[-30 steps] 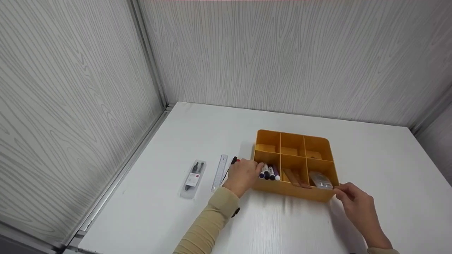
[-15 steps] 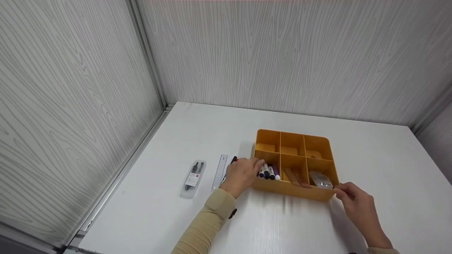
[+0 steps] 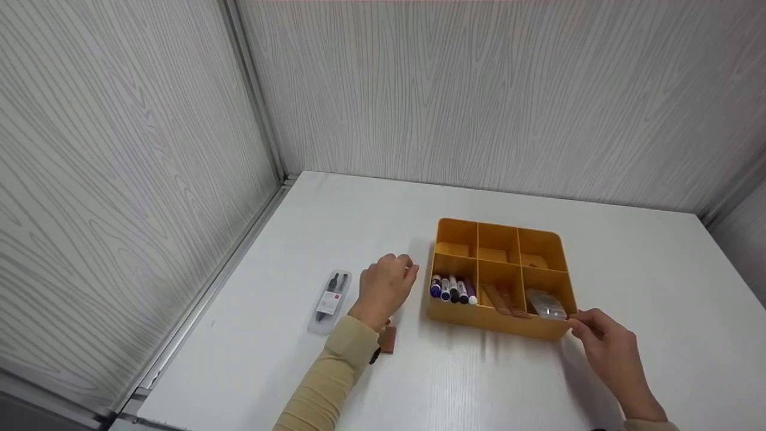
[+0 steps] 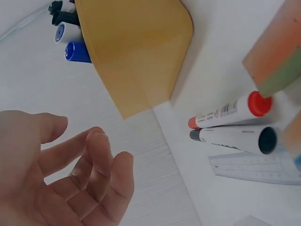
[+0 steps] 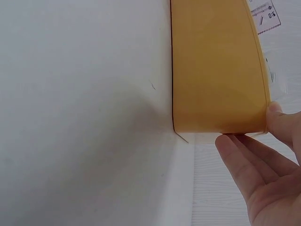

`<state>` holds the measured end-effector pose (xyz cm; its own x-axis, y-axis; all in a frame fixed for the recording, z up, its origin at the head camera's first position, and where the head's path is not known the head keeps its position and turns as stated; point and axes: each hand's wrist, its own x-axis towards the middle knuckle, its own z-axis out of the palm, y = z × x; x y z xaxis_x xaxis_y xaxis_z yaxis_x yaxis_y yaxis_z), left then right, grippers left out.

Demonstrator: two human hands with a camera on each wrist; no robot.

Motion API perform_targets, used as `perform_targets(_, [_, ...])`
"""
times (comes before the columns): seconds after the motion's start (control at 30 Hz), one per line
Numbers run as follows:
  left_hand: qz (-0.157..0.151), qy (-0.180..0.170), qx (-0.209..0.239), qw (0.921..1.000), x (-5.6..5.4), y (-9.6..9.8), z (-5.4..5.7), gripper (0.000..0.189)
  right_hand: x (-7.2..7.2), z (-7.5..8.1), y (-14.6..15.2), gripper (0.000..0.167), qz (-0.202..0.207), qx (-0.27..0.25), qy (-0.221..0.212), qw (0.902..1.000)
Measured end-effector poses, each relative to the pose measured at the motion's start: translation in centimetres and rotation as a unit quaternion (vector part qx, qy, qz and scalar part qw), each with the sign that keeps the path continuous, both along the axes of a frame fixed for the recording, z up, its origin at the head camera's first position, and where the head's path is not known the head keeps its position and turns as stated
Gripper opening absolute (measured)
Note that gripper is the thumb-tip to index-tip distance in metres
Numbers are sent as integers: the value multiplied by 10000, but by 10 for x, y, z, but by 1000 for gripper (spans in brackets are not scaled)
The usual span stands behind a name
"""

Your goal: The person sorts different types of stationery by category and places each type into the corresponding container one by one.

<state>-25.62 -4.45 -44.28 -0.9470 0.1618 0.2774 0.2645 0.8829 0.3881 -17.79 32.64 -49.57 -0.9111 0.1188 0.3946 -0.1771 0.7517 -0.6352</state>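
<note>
My left hand [image 3: 386, 287] is raised over the table, left of the yellow divided box [image 3: 491, 323]. In the left wrist view its fingers bend loosely around an empty gap. Several markers [image 3: 453, 290] lie side by side in the box's front-left compartment, a blue-capped one at the left end. My right hand [image 3: 607, 353] pinches the box's front-right corner, thumb at the rim and fingers against the outer wall in the right wrist view. A red-capped marker [image 4: 225, 115] and a dark-capped marker [image 4: 235, 136] lie on the table near my left hand, mostly hidden in the head view.
A clear ruler [image 4: 258, 168] and an orange-and-green block [image 4: 277, 52] lie by the loose markers. Farther left is a clear case with a compass [image 3: 329, 302]. Brown flat pieces [image 3: 499, 299] and a clear plastic item [image 3: 546, 304] fill the other front compartments.
My left hand has let go of the blue-capped marker in the front-left compartment and moved left, away from the box. The right hand stays at the box's corner.
</note>
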Motion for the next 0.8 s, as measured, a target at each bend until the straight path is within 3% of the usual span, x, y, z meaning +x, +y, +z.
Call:
perform_targets(0.17, [255, 48, -334, 9991, 1, -7, -14, 16, 0, 1, 0, 5, -56, 37, -91, 9999])
perform_targets(0.43, [437, -542, -727, 9949, 5, -7, -37, 11, 1, 3, -1, 4, -67, 84, -149, 9998])
perform_targets(0.8, [682, -5, -1022, 9924, 8, 2, -52, 11, 1, 3, 0, 5, -42, 42, -26, 10000])
